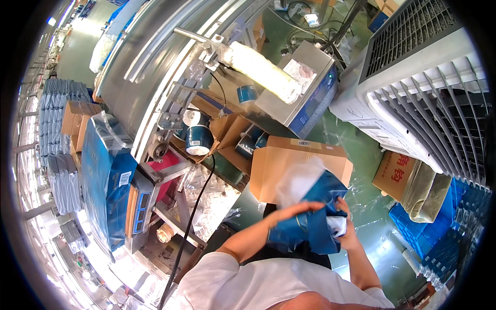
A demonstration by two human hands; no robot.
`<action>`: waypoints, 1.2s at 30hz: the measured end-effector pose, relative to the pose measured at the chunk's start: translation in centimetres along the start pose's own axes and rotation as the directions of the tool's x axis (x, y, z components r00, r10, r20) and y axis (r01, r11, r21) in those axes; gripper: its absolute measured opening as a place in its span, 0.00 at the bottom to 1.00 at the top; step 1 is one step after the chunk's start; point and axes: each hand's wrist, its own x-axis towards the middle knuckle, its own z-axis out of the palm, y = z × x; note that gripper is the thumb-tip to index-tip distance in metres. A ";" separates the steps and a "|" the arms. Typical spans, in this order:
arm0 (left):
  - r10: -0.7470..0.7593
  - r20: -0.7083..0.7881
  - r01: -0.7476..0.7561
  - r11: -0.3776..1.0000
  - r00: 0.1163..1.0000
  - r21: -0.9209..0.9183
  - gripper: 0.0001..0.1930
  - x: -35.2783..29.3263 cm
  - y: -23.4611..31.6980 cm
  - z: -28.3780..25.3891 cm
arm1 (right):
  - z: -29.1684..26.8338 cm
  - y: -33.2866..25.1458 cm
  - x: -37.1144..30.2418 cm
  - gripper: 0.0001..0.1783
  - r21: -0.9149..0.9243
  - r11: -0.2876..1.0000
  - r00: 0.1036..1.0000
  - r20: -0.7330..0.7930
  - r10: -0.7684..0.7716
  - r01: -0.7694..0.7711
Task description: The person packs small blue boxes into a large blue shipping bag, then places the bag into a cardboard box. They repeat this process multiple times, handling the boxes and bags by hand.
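The biggest thing around you is the pale air cooler point(413, 111), its slatted grille filling the upper right. At your far left lies a long blue package point(103, 181) partly under clear film, and ahead of you stands a steel control box point(289, 77) with a blue front. Nearer, a brown carton point(263, 170) sits just beyond your arms, partly covered by a blurred, whitish sheet of film point(299, 181). The blue bag point(315, 230) is in front of your chest, between your hands, crumpled and folded over. Your left hand point(302, 207) lies along its upper side with fingers stretched out (whether it grips, you cannot tell from here), while your right hand point(347, 222) curls round its right edge, pinching it. Smaller still, a blue cylinder point(199, 139) stands left of the carton, and a white wad point(337, 226) shows in the bag's opening beside your right hand.
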 end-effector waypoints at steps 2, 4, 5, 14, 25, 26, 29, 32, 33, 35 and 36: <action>-0.169 -0.054 0.166 0.984 0.984 -0.061 0.32 -1.3 2.0 1.4 | 0.6 -0.1 0.8 0.26 -0.009 1.000 1.000 -0.021 0.016 -0.016; -0.355 -0.042 0.349 0.931 0.934 -0.103 0.31 -2.6 4.4 3.0 | 0.3 0.5 -0.5 0.20 0.124 0.980 0.988 0.004 0.155 -0.154; -0.390 -0.078 0.375 0.914 0.918 -0.156 0.30 -3.1 4.7 2.7 | 0.5 2.7 -1.5 0.19 0.152 0.961 0.973 0.036 0.229 -0.232; 0.380 -0.405 -0.039 0.767 0.831 0.640 0.14 1.4 2.6 -7.1 | -9.9 0.8 -8.0 0.46 -0.344 0.760 0.833 -0.282 0.477 -0.551; 0.373 -0.287 0.185 0.285 0.883 0.940 0.06 2.9 -4.1 -6.6 | -32.1 -8.4 -35.5 0.36 -0.526 0.367 0.190 -0.733 -0.654 -0.767; 0.345 -0.238 0.227 0.072 0.908 0.971 0.06 2.1 -5.8 -8.1 | -34.0 -9.4 -38.3 0.35 -0.529 0.290 0.172 -0.660 -0.732 -0.798; 0.142 -0.615 0.631 -0.183 0.776 0.754 0.07 -0.9 -11.7 -11.0 | -40.8 -10.2 -46.6 0.30 -0.429 0.105 0.157 -0.532 -0.832 -0.897; 0.084 -0.696 0.677 -0.339 0.713 0.653 0.08 -1.6 -14.8 -3.7 | -49.1 -6.5 -53.0 0.26 -0.246 -0.036 0.181 -0.599 -0.780 -0.969; 0.020 -0.660 0.612 -0.396 0.751 0.684 0.08 -0.3 -15.8 -2.4 | -51.8 -4.2 -54.6 0.25 -0.159 -0.118 0.196 -0.697 -0.690 -0.980; -0.079 -0.674 0.636 -0.264 0.734 0.725 0.09 3.6 -16.7 1.9 | -55.3 2.6 -55.3 0.22 -0.091 -0.413 0.223 -0.933 -0.284 -0.906; -0.088 -0.662 0.648 -0.142 0.744 0.748 0.09 5.5 -17.1 4.3 | -55.9 7.5 -54.0 0.21 -0.198 -0.474 0.247 -0.968 -0.044 -0.858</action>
